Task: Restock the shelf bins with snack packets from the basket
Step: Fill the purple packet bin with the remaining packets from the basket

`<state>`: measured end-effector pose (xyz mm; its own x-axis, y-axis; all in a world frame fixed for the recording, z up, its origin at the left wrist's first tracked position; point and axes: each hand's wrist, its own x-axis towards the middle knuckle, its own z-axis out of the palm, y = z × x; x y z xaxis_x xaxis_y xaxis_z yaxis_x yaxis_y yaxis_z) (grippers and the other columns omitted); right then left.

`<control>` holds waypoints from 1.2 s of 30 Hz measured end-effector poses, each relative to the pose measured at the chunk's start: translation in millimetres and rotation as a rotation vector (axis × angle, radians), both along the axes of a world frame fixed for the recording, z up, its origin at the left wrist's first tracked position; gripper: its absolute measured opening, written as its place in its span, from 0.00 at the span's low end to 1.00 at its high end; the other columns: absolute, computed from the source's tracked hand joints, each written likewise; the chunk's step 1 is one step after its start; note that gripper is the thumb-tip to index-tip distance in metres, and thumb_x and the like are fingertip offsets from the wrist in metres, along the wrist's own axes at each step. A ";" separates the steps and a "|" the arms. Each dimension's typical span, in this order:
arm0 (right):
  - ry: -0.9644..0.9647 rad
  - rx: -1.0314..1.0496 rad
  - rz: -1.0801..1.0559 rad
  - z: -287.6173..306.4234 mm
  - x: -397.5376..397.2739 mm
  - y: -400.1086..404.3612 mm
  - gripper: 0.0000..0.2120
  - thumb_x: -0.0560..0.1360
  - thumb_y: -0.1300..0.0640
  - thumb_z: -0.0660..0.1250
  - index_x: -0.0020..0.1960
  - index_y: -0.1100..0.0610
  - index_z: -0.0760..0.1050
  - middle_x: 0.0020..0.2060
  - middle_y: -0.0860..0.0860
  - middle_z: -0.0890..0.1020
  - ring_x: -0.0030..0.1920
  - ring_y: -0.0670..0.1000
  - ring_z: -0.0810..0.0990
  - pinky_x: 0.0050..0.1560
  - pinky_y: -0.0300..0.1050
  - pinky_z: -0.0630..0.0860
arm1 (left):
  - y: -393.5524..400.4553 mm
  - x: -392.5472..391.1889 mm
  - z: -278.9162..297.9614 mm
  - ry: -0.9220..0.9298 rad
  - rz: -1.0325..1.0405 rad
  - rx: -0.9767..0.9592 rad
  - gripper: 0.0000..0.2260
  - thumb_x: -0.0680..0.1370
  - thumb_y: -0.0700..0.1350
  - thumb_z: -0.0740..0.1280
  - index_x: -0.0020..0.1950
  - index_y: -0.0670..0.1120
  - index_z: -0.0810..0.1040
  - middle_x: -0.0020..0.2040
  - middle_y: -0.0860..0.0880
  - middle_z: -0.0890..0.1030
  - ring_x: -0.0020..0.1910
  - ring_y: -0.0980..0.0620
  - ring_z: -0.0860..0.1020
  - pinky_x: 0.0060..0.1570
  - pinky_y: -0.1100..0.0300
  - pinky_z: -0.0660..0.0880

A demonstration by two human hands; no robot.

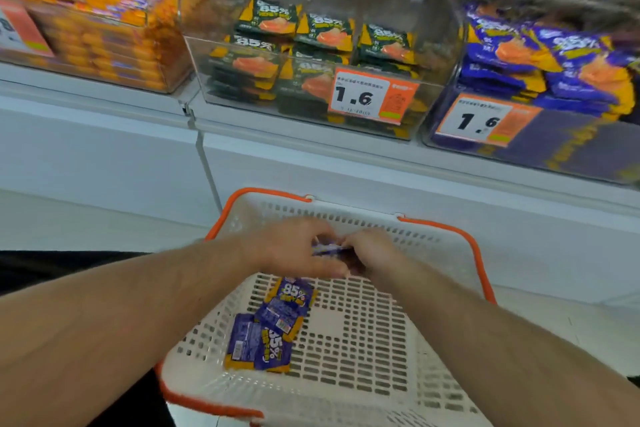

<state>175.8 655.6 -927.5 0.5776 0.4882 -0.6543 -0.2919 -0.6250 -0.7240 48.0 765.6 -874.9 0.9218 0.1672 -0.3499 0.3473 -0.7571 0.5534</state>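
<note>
Head camera view, looking down past two bare forearms into a white plastic basket (363,340) with an orange rim and handles, which stands in front of a white shelf (346,163). Both hands meet over the far half of the basket. The left hand (294,250) and the right hand (370,253) have their fingers curled around a small bunch of purple snack packets (327,249), held between them just above the basket floor; only a thin edge of the bunch shows between the fingers.

More purple packets (273,326) lie loose on the basket floor, near its left wall, overlapping one another. Some show a large "85%" on the front, others lie back side up.

On the shelf above stand three clear bins side by side. The left bin (104,35) holds stacked orange packets. The middle bin (311,73) holds dark green packets with "85%" printed on them and carries a price tag (372,97) reading 1.6. The right bin (536,80) holds purple packets like those in the basket and has its own tag (485,120), also 1.6.
</note>
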 end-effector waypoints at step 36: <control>-1.472 0.107 -0.212 209.8 123.2 -127.9 0.32 0.59 0.37 0.62 0.57 0.53 0.78 0.51 0.47 0.76 0.53 0.53 0.75 0.56 0.53 0.74 | -55.1 161.9 144.6 -0.946 0.384 0.219 0.25 0.77 0.52 0.68 0.71 0.46 0.67 0.66 0.47 0.73 0.63 0.49 0.72 0.63 0.50 0.71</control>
<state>299.0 527.7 -717.7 0.7361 0.3195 0.5967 0.6469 -0.5917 -0.4811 209.8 710.4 -730.3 0.6749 0.4797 0.5607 0.0818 -0.8038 0.5892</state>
